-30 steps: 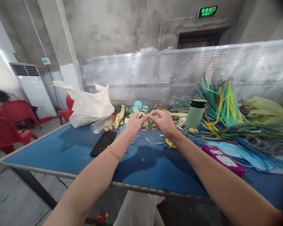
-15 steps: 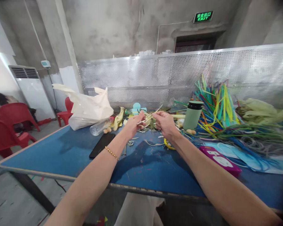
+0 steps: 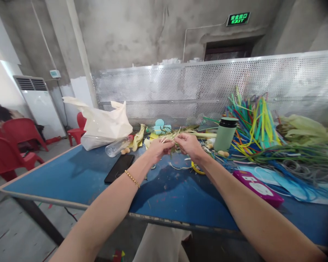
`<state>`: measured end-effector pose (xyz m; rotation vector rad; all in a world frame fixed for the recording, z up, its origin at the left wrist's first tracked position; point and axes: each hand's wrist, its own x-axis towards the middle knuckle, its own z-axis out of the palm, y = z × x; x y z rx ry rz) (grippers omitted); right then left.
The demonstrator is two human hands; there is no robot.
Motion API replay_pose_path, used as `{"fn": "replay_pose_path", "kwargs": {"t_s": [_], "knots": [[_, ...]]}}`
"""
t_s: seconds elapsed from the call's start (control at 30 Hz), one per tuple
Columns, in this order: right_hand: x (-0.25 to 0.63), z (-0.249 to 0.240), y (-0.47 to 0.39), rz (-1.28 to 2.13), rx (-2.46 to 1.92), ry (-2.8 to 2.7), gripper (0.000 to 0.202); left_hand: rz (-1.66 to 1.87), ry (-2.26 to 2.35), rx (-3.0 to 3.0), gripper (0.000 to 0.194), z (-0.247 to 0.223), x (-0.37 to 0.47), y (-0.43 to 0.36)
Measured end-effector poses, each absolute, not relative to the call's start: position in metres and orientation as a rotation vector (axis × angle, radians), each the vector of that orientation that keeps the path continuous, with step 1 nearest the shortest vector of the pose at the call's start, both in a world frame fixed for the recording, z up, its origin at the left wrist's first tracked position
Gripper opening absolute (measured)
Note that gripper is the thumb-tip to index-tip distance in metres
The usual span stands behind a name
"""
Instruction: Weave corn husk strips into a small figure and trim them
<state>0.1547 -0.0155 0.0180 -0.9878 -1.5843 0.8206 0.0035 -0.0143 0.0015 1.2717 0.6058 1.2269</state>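
Leaf strips: the bundle of pale green-and-straw leaf strips (image 3: 172, 137) sits between your two hands, held up over the far middle of the blue table (image 3: 71, 174) — just left of the green flask (image 3: 225, 134).
Left hand: your left hand (image 3: 157, 149) is closed on the strips from the left side, fingers curled, thumb on top; a bead bracelet (image 3: 132, 178) rings that wrist.
Right hand: your right hand (image 3: 189, 144) pinches the same strips from the right, fingertips nearly touching those of the left.
Under the hands: loose scraps and a yellow ring (image 3: 197, 168) lie on the table, nearer you than the flask and to its left.
Left of the flask: a black phone (image 3: 119, 167) lies flat, well apart; beyond it a clear plastic bottle (image 3: 118, 145) on its side and a white plastic bag (image 3: 104, 123).
Right of the flask: a fan of coloured plastic strips (image 3: 251, 122) — blue, yellow, green, red — then a heap of pale husks (image 3: 306, 129).
Nearer you than the flask: a purple box (image 3: 257, 187) lies flat on the right.
Behind the flask: a perforated metal screen (image 3: 207, 87) runs along the table's far edge.
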Motion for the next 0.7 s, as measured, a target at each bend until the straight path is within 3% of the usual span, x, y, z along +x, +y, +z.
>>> {"fn": "replay_pose_path", "kwargs": {"t_s": [0.13, 0.33, 0.47, 0.7], "knots": [[0.157, 0.019, -0.015, 0.644, -1.103, -1.653, 0.02, 1.298, 0.683, 1.212, 0.028, -0.001, 0.004, -0.009], [0.162, 0.023, -0.011, -0.057, -1.053, -1.784, 0.016, 1.366, 0.741, 1.199, 0.032, -0.005, 0.002, -0.002], [0.16, 0.022, -0.012, -0.086, -1.003, -1.979, 0.012, 1.371, 0.78, 1.321, 0.035, -0.005, 0.003, -0.005], [0.165, 0.02, -0.007, -0.088, -1.035, -2.029, 0.017, 1.35, 0.763, 1.432, 0.024, 0.0, 0.004, -0.009]]}}
